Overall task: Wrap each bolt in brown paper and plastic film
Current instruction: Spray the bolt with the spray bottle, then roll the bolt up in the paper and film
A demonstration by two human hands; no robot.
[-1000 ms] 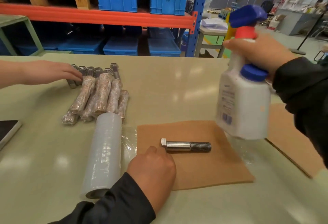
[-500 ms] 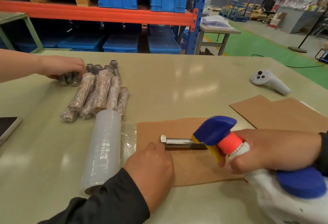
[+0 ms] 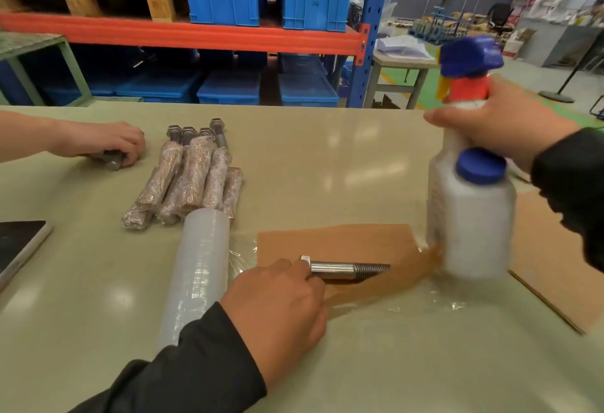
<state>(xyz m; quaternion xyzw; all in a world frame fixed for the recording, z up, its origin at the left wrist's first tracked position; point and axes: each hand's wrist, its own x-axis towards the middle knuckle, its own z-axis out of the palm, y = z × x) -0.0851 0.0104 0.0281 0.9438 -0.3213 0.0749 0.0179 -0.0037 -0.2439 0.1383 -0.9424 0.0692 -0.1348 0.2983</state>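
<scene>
Risk: right hand (image 3: 500, 124), gripping the white spray bottle (image 3: 470, 213), could nudge the brown paper sheet (image 3: 343, 242); left hand (image 3: 277, 301) pinches the steel hex bolt (image 3: 343, 270), which might roll.

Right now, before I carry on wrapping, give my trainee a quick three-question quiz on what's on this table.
1. True or false: the bare bolt lies on the brown paper.
2. What does the right hand grip? A) the film roll B) the spray bottle C) a wrapped bolt
3. Fill in: the film roll lies to the ____ of the brown paper, as the camera sees it.

Key
1. True; the left hand touches its head end.
2. B; it is held by the neck, off the table, and is blurred.
3. Left; the wrapped bolts lie just beyond it.
</scene>
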